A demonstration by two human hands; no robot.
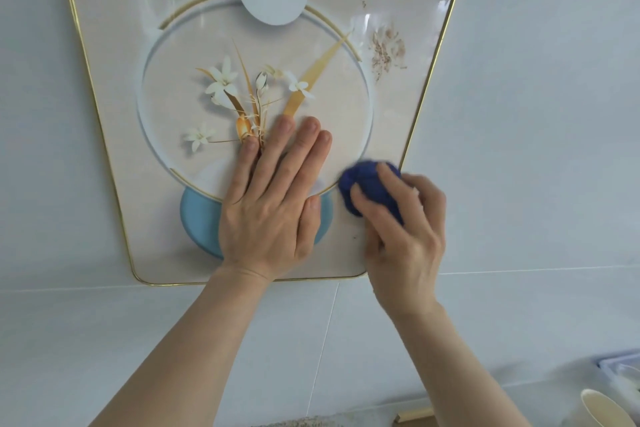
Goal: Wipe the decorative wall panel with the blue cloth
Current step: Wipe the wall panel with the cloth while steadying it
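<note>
The decorative wall panel (145, 184) hangs on a pale tiled wall. It has a thin gold rim, a printed ring, white flowers and a light blue disc low down. My left hand (270, 204) lies flat on the panel's lower middle, fingers spread, covering part of the blue disc. My right hand (405, 232) grips a bunched dark blue cloth (367, 187) and presses it against the panel's lower right, close to the gold rim.
Brown smudges (386, 48) mark the panel's upper right and upper left. A cream cup (602, 409) and a pale blue container (620, 369) stand at the bottom right. A gold strip (414, 414) lies at the bottom edge. White wall tiles surround the panel.
</note>
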